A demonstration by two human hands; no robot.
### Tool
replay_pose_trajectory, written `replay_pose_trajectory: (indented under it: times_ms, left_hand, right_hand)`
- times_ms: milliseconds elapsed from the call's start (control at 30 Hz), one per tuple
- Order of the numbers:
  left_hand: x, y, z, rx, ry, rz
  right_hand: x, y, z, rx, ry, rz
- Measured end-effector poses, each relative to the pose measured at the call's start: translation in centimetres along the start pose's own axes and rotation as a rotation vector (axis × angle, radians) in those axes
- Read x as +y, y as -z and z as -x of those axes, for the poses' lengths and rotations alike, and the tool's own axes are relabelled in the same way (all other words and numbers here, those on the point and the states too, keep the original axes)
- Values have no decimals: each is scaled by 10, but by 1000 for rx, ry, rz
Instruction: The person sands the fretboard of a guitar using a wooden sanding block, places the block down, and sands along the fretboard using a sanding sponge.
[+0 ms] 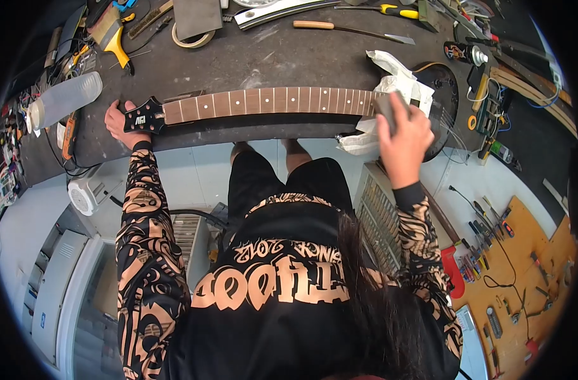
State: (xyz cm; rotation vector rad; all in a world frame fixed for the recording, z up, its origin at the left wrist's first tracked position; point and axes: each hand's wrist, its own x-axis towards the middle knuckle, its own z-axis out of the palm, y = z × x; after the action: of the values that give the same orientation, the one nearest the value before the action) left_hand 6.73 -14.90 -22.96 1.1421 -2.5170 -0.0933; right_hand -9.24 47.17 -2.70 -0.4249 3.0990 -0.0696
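Observation:
An electric guitar lies across the workbench, its brown fretboard facing up with pale fret lines and dot inlays. At the left end, my left hand is closed around the edge of the black headstock. My right hand grips a greyish-brown block, perhaps a sanding block, at the body end of the fretboard. White paper or cloth covers part of the black guitar body. The block's underside is hidden.
A clear plastic bottle lies left of the headstock. Behind the neck are a roll of tape, a wooden-handled tool and a yellow-handled brush. A spray can lies beyond the body. Cables and tools crowd the right side.

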Motion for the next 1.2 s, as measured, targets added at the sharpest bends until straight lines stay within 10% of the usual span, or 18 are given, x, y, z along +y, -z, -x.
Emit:
replay_pose_trajectory:
  times_ms: [267,533,800,1067,1200]
  left_hand:
    - [-2,1,2,-8,-12,6]
    - [5,4,6,-19,-2,43]
    - [7,5,8,-38,5,15]
    - [6,6,10,-82,10,91]
    - [7,10,9,-106,17,125]
  right_hand:
    - [-157,-24,-7,-59,388,-361]
    - [-17,-14,10,26,-128,18]
    - [-259,-33,-1,-35,345,-381]
    - [-75,-20,25,33,-178,101]
    - [-193,-7,-2,26,44,-263]
